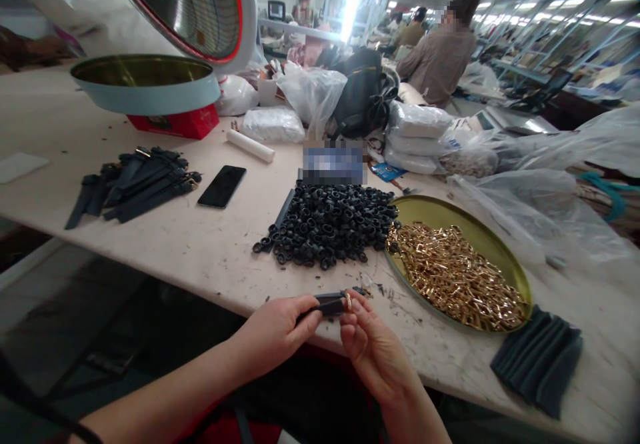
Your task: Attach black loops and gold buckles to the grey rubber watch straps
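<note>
At the table's front edge my left hand (285, 329) is closed on a dark strap (330, 307). My right hand (373, 344) pinches a small gold buckle (349, 302) at the strap's right end. Just behind my fingers, part of another dark strap (327, 295) lies on the table. Beyond the hands is a heap of small black loops (330, 224). To its right, a round gold-coloured tray (450, 211) holds a pile of gold buckles (460, 277).
Straps with buckles (135, 184) lie at the left near a phone (223, 187). Dark strips (540, 361) lie at the right edge. Behind are a fan (200, 11), a red box (175, 123), a white roll (250, 146) and plastic bags (313, 94). A person (440, 51) is farther back.
</note>
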Demonstrator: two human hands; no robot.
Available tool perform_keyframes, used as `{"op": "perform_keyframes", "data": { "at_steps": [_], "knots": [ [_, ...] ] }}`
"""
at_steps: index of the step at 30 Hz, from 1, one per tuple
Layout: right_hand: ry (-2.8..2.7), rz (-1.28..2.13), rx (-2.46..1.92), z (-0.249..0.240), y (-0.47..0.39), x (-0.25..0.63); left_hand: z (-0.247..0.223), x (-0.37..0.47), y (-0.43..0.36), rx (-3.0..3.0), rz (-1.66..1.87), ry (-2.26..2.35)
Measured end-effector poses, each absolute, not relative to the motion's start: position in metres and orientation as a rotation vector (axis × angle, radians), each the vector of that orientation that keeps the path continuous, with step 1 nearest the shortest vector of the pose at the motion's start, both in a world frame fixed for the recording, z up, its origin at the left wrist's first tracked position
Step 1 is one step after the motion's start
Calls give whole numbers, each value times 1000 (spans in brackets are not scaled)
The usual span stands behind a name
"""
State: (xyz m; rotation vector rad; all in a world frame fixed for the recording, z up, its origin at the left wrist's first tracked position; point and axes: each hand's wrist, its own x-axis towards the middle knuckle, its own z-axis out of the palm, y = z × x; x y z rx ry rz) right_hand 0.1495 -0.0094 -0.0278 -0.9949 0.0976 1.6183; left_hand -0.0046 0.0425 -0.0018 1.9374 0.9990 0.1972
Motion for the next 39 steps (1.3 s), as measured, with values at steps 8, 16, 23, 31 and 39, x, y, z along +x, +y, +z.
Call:
{"op": "perform_keyframes", "data": {
  "at_steps": [8,16,23,31,39],
  "knots": [
    [-570,1257,-1308,-41,-41,127,5,-1,20,1865,257,938],
    [-937,1089,-1359,-39,-57,125,-4,-6,3,1632,331,893],
    [-639,1293,-1201,-36,-66,118,-2,-7,-8,1495,322,893],
    [-1126,837,-1428,-30,-70,123,-12,-7,-10,1357,361,901],
    [-1181,912,-1502,-40,-69,129,-5,-13,-10,1581,353,943]
  ]
}}
